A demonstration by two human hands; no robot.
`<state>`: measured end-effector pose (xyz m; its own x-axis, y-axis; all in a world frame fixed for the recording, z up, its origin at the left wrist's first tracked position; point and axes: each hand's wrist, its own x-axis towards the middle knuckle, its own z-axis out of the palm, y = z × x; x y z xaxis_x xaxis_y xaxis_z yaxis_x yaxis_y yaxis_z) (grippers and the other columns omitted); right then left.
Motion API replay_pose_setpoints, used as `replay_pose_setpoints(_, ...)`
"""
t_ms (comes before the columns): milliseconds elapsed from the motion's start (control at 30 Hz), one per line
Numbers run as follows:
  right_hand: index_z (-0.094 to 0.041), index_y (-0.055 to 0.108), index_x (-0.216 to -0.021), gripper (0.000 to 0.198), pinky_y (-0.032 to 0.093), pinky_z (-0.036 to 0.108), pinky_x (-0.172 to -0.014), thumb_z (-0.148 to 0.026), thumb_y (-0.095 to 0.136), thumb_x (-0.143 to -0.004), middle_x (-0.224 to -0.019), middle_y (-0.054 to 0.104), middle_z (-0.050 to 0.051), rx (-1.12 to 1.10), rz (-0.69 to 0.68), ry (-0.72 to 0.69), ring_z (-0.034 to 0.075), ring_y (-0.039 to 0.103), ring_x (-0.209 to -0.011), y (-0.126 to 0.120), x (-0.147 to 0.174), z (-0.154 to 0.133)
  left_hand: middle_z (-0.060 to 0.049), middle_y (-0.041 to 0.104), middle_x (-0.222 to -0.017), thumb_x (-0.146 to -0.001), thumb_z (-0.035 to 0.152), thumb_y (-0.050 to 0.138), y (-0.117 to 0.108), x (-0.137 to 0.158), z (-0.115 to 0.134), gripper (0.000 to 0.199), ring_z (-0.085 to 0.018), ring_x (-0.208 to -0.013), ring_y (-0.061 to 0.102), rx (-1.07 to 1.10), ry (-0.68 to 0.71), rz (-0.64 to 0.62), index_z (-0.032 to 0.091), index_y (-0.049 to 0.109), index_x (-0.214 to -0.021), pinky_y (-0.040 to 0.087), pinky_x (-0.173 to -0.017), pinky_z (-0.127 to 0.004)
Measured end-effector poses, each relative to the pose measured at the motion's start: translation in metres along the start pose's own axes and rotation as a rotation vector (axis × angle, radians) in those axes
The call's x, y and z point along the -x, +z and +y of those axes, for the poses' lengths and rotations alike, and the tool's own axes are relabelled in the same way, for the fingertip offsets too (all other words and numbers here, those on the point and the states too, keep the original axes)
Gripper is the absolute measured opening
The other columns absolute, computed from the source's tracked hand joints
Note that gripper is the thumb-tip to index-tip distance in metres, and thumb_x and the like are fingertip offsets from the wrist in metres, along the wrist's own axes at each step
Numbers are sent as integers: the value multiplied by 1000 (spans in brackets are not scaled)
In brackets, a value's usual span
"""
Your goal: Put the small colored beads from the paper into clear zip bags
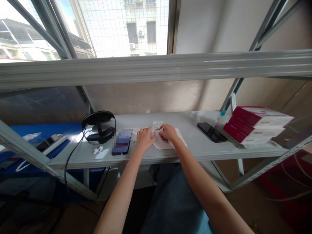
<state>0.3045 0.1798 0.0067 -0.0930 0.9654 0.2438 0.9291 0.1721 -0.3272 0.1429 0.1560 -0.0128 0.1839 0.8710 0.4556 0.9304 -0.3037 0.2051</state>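
Observation:
On the white shelf (185,120), my left hand (145,138) rests with its fingers bent around the edge of a small clear plastic bag (152,131). Close on its right, my right hand (168,132) pinches near the bag's opening; whatever sits between its fingertips is too small to make out. Beneath the right hand lies a sheet of white paper (162,145), with several small reddish-brown pieces (163,139) on it. Another clear bag (157,123) lies just behind the hands, and more clear plastic (134,136) shows left of my left hand.
Left of the hands are a phone with a lit screen (122,143), white earbuds (97,149) and a black cabled headset (99,127). A dark phone (211,132) and stacked red-and-white boxes (255,125) stand right. A metal rail (156,70) crosses above.

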Motion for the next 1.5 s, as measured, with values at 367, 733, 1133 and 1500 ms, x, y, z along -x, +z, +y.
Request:
replay_pose_setpoints(367, -20, 66, -95, 29, 36, 28, -75, -39, 51, -78, -94, 61, 9, -3, 83, -29, 21, 52, -89, 9, -1, 19, -11, 59, -104, -73, 35, 54, -4, 1, 2, 41, -29, -101, 47, -41, -87, 15, 21, 50, -112, 33, -84, -41)
replay_pose_setpoints(733, -20, 66, -94, 29, 36, 27, -73, -39, 48, -82, -93, 62, 9, 2, 111, -53, 20, 53, -88, 7, 0, 20, -10, 59, -104, -74, 37, 56, -5, 7, 0, 41, -29, -102, 48, -17, -78, 32, 22, 51, -112, 34, -85, -41)
replay_pose_setpoints(1133, -20, 64, -99, 30, 38, 27, -77, -39, 47, -82, -99, 63, 8, 21, 34, -19, 20, 54, -92, 0, -2, 16, -13, 47, -127, -79, 59, 41, -6, 6, 1, 66, -26, -117, 42, 149, 49, 148, 17, 38, -130, 35, -97, -41)
replay_pose_setpoints(1500, -20, 60, -95, 36, 38, 19, -45, -50, 46, -83, -76, 67, 2, -429, -238, -88, 7, 51, -44, -10, -2, -6, -15, 45, -129, -86, 49, 35, -15, 7, -2, 50, -32, -117, 41, 157, -258, 337, 19, 49, -123, 37, -92, -50)
